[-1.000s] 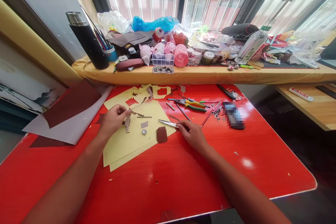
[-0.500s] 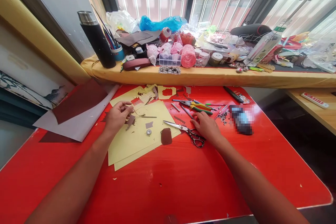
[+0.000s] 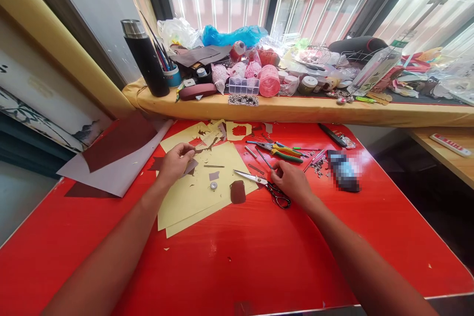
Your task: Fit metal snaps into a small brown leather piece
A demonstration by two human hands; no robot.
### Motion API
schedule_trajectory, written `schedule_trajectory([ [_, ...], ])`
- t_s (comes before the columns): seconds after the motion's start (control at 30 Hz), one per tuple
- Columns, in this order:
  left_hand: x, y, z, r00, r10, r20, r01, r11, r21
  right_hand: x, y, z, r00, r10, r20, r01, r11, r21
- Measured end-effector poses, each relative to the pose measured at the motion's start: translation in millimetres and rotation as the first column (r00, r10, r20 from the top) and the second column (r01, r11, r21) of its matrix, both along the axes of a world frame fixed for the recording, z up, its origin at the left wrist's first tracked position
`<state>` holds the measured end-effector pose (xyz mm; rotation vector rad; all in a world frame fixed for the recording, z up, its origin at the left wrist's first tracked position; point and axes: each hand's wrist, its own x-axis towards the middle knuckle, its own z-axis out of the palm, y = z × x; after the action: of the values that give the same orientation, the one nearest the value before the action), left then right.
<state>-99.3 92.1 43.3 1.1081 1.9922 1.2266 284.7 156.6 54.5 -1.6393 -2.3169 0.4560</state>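
- Presently, the left hand (image 3: 174, 163) has thumb and fingertips brought together, nearly closed; whether a thin bit is between them, I cannot tell.
- The right hand (image 3: 292, 182) is half curled, its fingertips near the lower end of a dark pen (image 3: 263, 158); if it grips the pen, I cannot tell.
- The scissors (image 3: 261, 181) lie on the red surface (image 3: 207, 276) just beside the right hand, on its left, blade tips over the yellow sheets (image 3: 192, 202). The loops are uncovered.
- Brown-grey scraps (image 3: 189, 168) are at the left fingertips, partly hidden. The rounded brown piece (image 3: 237, 192) lies between the hands.
- The scissors should feel stiff, smooth and rather heavy; the loops are the good place to take. The scraps are probably very light and easy to bend, so better pinched at one edge.
- Compared with one second ago, when the right hand covered the scissors' handles, these are now exposed. The scrap which hung visibly below the left fingers is now mostly behind them.
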Motion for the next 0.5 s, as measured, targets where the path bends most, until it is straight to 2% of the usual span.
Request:
schedule_trajectory([
  [0.13,-0.1,2.8,1.6,1.0,-0.004,-0.016,0.005,0.998,0.062,0.8,-7.7,0.7,0.991,-0.019,-0.133,0.021,1.0,0.015],
  [0.2,-1.5,4.9,3.3,0.998,0.025,-0.052,-0.02,0.995,0.098,-1.5,-13.2,2.9,0.956,-0.032,-0.293,0.028,0.999,-0.019],
  [0.33,-1.0,8.4,3.3,0.998,0.048,-0.036,-0.043,0.992,0.12,-10.7,-29.3,7.0,0.78,-0.096,-0.619,-0.025,0.983,-0.184],
  [0.5,1.2,8.0,0.7,0.999,0.049,-0.008,-0.048,0.996,0.075,-19.4,-51.7,13.0,0.579,-0.271,-0.769,-0.132,0.899,-0.417],
])
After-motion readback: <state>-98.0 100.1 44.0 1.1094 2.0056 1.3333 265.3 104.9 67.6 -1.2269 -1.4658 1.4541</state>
